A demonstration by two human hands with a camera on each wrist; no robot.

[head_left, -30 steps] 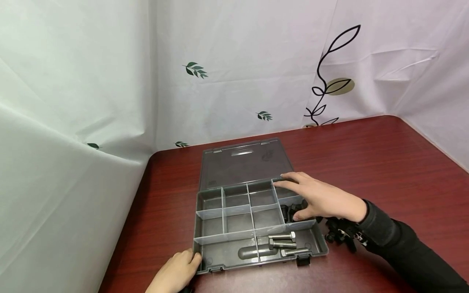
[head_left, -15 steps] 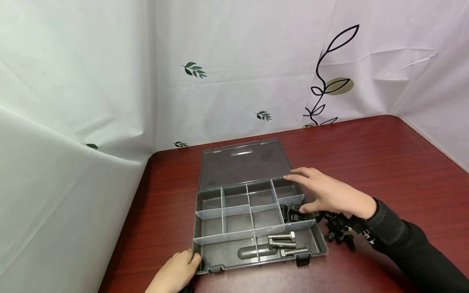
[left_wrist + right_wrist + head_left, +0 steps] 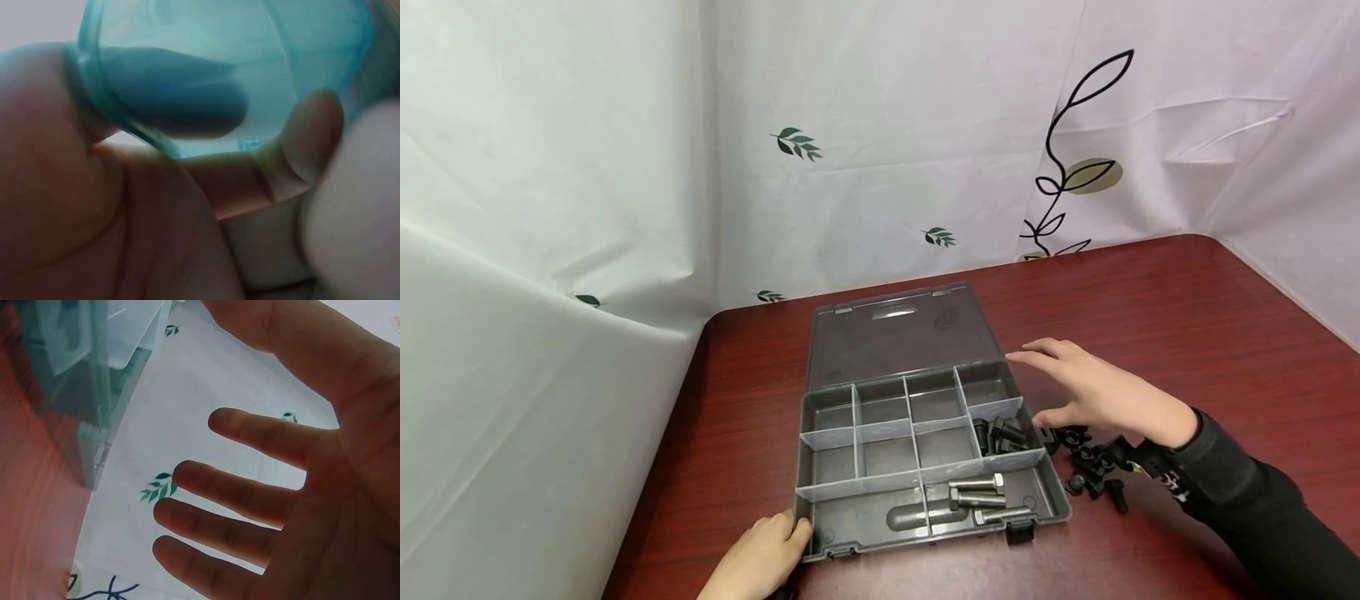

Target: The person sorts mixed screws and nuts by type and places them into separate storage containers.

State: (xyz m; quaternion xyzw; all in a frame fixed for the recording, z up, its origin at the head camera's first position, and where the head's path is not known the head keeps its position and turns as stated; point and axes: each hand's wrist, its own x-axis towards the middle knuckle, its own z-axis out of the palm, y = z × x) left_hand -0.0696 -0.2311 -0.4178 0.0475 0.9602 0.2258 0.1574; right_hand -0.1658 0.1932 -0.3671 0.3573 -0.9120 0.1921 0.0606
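A grey see-through compartment box [image 3: 880,485] lies with its lid [image 3: 898,329] folded back flat on the table. My left hand [image 3: 758,557] grips the box's near left corner, thumb over the wall. In the left wrist view the thumb shows dark through the plastic [image 3: 312,37], with fingers bent beneath. Spread and holding nothing, my right hand [image 3: 1093,392] hovers by the box's right edge; its fingers [image 3: 231,487] are apart in the right wrist view. Several black bolts [image 3: 1009,431] lie in a right-hand compartment. Silver bolts [image 3: 979,500] lie in the front right one.
More black bolts [image 3: 1093,475] are piled on the red-brown table [image 3: 1210,333], right of the box and partly behind the right wrist. A white curtain [image 3: 880,150] with leaf prints hangs along the back and sides.
My right hand has drawn back to the right, from over the box's right compartments to beside its edge, uncovering the black bolts there. The left hand and the box have stayed put.
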